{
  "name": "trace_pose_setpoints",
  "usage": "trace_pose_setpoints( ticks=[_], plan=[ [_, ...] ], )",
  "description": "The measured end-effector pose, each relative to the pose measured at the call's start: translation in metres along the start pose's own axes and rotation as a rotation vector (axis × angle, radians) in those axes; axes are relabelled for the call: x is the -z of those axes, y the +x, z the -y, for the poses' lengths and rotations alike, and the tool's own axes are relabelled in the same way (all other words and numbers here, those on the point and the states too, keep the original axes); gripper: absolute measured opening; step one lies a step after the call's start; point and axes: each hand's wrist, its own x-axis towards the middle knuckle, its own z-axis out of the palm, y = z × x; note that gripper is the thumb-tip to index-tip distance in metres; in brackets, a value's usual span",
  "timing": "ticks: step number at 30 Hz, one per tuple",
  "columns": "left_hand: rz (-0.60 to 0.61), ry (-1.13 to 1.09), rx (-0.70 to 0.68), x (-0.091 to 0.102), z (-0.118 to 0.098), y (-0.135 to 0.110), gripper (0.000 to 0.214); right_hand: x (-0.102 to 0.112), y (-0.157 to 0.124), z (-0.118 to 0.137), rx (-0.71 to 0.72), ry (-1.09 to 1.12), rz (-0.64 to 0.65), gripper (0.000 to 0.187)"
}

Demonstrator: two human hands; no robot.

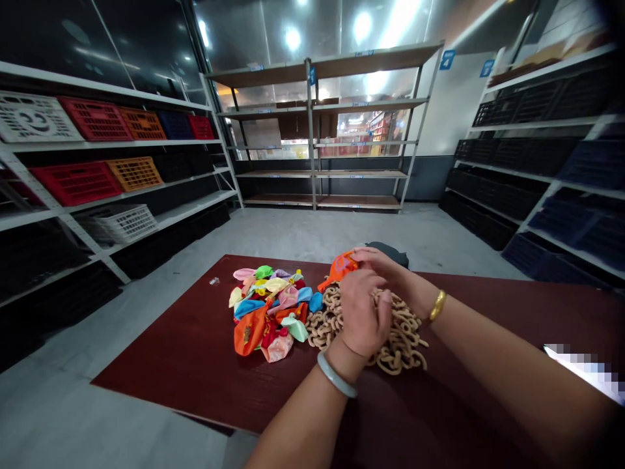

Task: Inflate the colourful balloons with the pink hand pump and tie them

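Observation:
My right hand pinches an orange balloon-like piece, limp and marked with a paler print. Close in front of it, my left hand is closed with curled fingers; its fingertips are turned away, so what they hold cannot be made out. Both hands are over a heap of tan, curled, ring-like pieces, which they partly cover. Left of that heap lies a pile of limp, balloon-like pieces in orange, pink, blue, yellow, green and red. Some carry gold prints.
The dark red table bears both heaps and a small clear scrap. A dark object shows behind the table's far edge. A bright pixelated patch lies at right. Shelves with crates stand left, more racks behind and right.

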Motion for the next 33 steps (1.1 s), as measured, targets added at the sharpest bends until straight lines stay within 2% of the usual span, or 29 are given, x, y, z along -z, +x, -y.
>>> trace_pose_setpoints(
  ticks=[2,3,5,8,10,12,15,17,19,22,24,26,29,31,33],
  plan=[
    [-0.191,0.053,0.127,-0.003,0.010,0.005,0.032,0.015,-0.004,0.010,-0.027,-0.007,0.061,0.010],
    [-0.242,0.072,0.204,-0.005,0.015,0.008,0.040,0.022,-0.006,0.014,-0.030,-0.008,0.085,0.011],
    [-0.238,0.053,0.354,-0.011,0.024,0.011,0.055,0.034,-0.011,0.022,-0.020,-0.018,0.082,0.014],
    [-0.062,-0.106,0.515,-0.021,0.032,0.010,0.065,0.047,-0.019,0.030,-0.033,-0.059,0.052,0.019],
    [0.066,-0.152,0.550,-0.026,0.034,0.005,0.063,0.053,-0.026,0.034,-0.063,-0.103,0.015,0.025],
    [0.157,-0.130,0.559,-0.029,0.036,0.000,0.048,0.058,-0.033,0.036,-0.084,-0.151,-0.036,0.029],
    [0.279,-0.112,0.579,-0.031,0.039,-0.004,0.013,0.064,-0.040,0.036,-0.067,-0.219,-0.122,0.031],
    [0.360,-0.164,0.601,-0.034,0.038,-0.006,0.015,0.070,-0.041,0.036,-0.033,-0.270,-0.189,0.031],
    [0.445,-0.304,0.687,-0.037,0.034,-0.006,0.021,0.077,-0.040,0.037,0.019,-0.343,-0.270,0.032],
    [0.554,-0.672,0.942,-0.039,0.026,-0.005,0.027,0.092,-0.037,0.039,0.122,-0.474,-0.397,0.037],
    [0.500,-0.950,1.112,-0.037,0.023,-0.003,0.028,0.103,-0.040,0.042,0.168,-0.553,-0.450,0.037],
    [0.332,-1.159,1.240,-0.031,0.024,0.001,0.025,0.118,-0.051,0.041,0.167,-0.630,-0.450,0.036],
    [0.086,-1.284,1.359,-0.025,0.033,0.006,0.016,0.148,-0.079,0.029,0.106,-0.782,-0.371,0.035],
    [-0.008,-1.344,1.395,-0.024,0.040,0.007,0.013,0.171,-0.101,0.013,0.068,-0.960,-0.325,0.036],
    [-0.083,-1.404,1.427,-0.024,0.046,0.007,0.011,0.191,-0.121,-0.005,0.041,-1.046,-0.319,0.045]
  ],
)
